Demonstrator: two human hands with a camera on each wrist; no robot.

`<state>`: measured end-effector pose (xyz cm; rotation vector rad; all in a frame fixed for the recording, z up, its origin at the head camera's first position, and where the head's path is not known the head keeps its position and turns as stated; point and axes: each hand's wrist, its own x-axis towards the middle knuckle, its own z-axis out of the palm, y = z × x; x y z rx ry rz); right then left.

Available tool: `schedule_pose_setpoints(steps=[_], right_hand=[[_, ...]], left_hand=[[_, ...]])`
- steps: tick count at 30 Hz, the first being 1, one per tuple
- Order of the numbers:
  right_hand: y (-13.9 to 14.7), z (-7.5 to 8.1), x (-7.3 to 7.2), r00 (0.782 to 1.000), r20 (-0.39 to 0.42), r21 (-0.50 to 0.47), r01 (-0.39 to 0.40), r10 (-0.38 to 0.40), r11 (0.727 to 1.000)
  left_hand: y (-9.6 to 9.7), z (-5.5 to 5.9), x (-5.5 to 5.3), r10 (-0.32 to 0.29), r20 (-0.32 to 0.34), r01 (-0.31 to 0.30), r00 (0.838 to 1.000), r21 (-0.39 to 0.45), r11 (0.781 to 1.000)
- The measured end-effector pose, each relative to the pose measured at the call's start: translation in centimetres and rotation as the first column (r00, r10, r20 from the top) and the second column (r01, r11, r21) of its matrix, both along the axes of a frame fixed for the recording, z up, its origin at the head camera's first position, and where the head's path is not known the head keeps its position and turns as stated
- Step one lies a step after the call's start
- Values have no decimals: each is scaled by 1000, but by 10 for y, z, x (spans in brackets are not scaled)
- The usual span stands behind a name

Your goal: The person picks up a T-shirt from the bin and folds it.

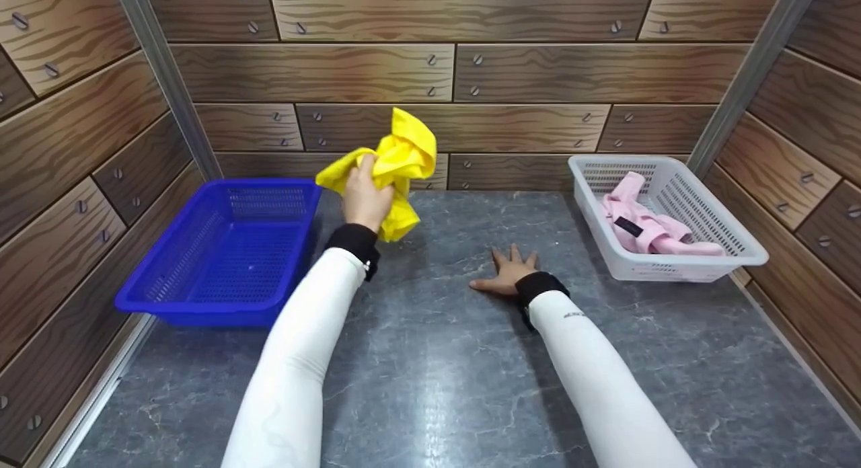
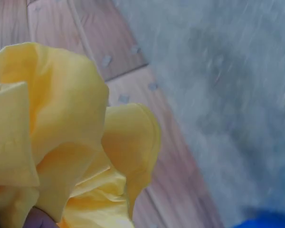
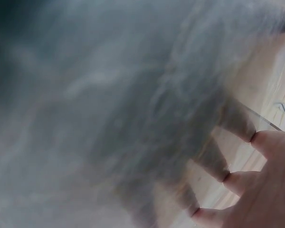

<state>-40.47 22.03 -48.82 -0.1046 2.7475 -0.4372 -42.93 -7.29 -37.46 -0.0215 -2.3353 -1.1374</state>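
Observation:
My left hand (image 1: 366, 196) grips a crumpled yellow cloth (image 1: 407, 152) above the table, right of the blue basket. In the left wrist view the yellow cloth (image 2: 66, 123) fills the left side in loose folds, and only a bit of a finger shows at the bottom. The right hand (image 1: 508, 274) rests on the grey table with its fingers spread and holds nothing. Its fingertips (image 3: 224, 178) touch the tabletop in the right wrist view. To the right, a pink cloth item (image 1: 646, 219) with a black label lies bunched in a white basket (image 1: 686, 258).
The blue plastic basket (image 1: 202, 306), with nothing in it, stands at the left of the grey marbled table (image 1: 430, 360). Wood-patterned walls (image 1: 377, 71) enclose the table at the back and both sides, with grey metal strips (image 1: 168, 85) at the corners.

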Motion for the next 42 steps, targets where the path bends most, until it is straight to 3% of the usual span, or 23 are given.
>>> schedule_pose_setpoints(steps=[4,7,9,10,13,15,16,18,20,21,23,24,26,28,30,32,33,35,37,38,40,41,42], right_hand=[[-4,-3,-3,1000,-3,-23,15,-15,1000],[-21,-3,-2,998,-53,-136,11,-18,991],[-39,-2,-2,996,-82,-289,0,-24,957],[-48,0,-2,994,-104,-375,-10,-32,927],[-71,7,0,991,-91,-617,24,-102,787],[-81,12,1,981,-44,-709,103,-189,698],[-83,14,2,973,-28,-728,138,-230,672],[-85,15,2,954,19,-737,216,-300,640],[-83,14,1,938,21,-717,255,-345,649],[-82,14,1,932,0,-697,260,-362,668],[-79,11,-1,917,-31,-665,279,-398,693],[-78,10,-3,907,-45,-658,289,-419,696],[-73,6,-10,879,-79,-653,311,-470,691],[-64,2,-13,850,-117,-701,296,-513,649],[-44,-26,-41,787,-204,-752,255,-583,608],[-16,-55,-72,742,-250,-771,236,-622,592],[-2,-65,-83,718,-275,-779,224,-639,586],[20,-70,-93,696,-261,-777,260,-669,573],[35,-48,-77,702,-202,-757,331,-683,564],[37,-32,-61,691,-192,-755,350,-697,554],[43,-7,-36,704,-148,-721,404,-695,563],[49,-6,-34,699,-147,-682,441,-699,584],[51,-1,-26,710,-141,-647,461,-690,607]], left_hand=[[18,-30,7,-27,94,29,995,-12,1000],[33,-53,13,-34,181,40,983,-30,999],[44,-66,17,-57,245,69,968,-42,997],[49,-71,19,-83,278,98,957,-40,994],[61,-81,23,-202,386,226,900,-18,974],[66,-82,24,-302,448,324,842,28,946],[67,-82,24,-342,473,365,812,47,930],[65,-80,24,-396,513,420,762,74,904],[62,-78,24,-415,543,432,730,105,896],[60,-78,23,-411,554,421,724,116,900],[56,-79,21,-372,577,367,727,131,921],[54,-80,20,-344,581,331,738,132,934],[51,-84,18,-275,558,260,783,108,960],[46,-86,17,-199,517,176,832,94,980],[40,-89,15,-138,463,103,876,100,990],[30,-90,13,-97,426,36,900,150,988],[25,-90,12,-77,416,3,906,176,984],[13,-91,10,-38,404,-60,914,226,972],[1,-92,8,8,406,-125,914,263,957],[-4,-93,8,31,403,-152,915,271,950],[-12,-95,7,49,406,-182,913,296,938],[-16,-95,7,36,421,-180,906,307,934],[-18,-94,7,18,449,-166,894,293,942]])
